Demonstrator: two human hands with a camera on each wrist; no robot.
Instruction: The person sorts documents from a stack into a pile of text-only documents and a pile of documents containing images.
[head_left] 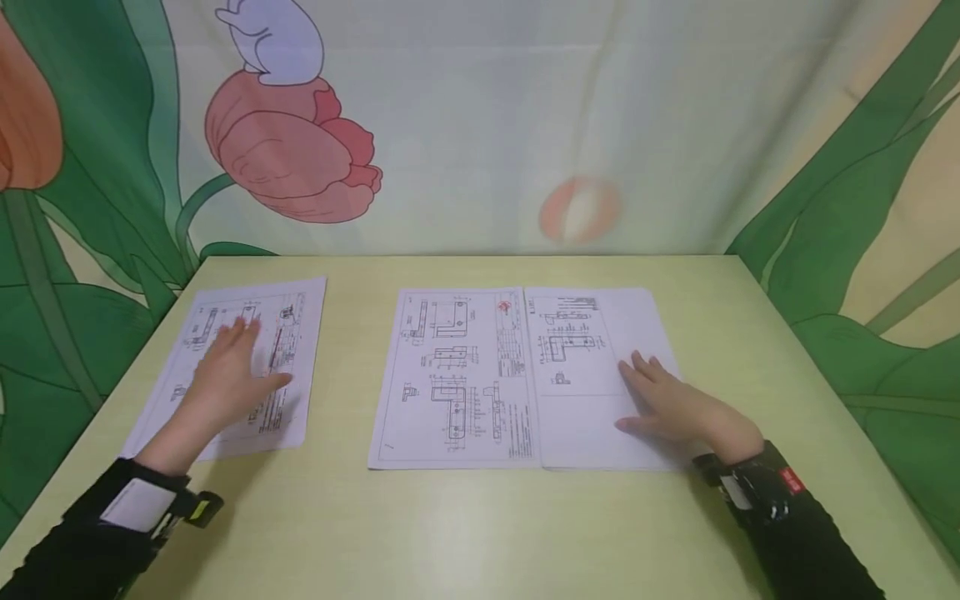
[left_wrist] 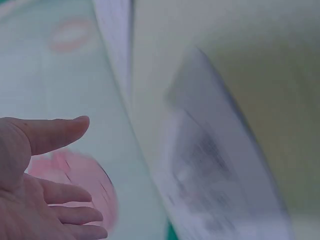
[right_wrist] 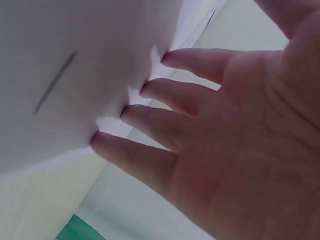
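Three white sheets with technical line drawings lie on the table. Over the left sheet (head_left: 292, 350) is my left hand (head_left: 225, 379), fingers extended and thumb apart. In the left wrist view the left hand (left_wrist: 50, 185) appears clear of the blurred sheet (left_wrist: 215, 155), gripping nothing. The middle sheet (head_left: 450, 375) and the right sheet (head_left: 581, 429) lie side by side, edges nearly meeting. On the right sheet's right part rests my right hand (head_left: 671, 404). Seen from the right wrist, the right hand's (right_wrist: 215, 135) spread fingertips touch the paper (right_wrist: 90, 75).
A pale yellow-green table (head_left: 465, 533) carries the sheets, with bare surface between the left and middle ones. Behind it hangs a curtain (head_left: 465, 125) printed with flowers, leaves and a white animal figure.
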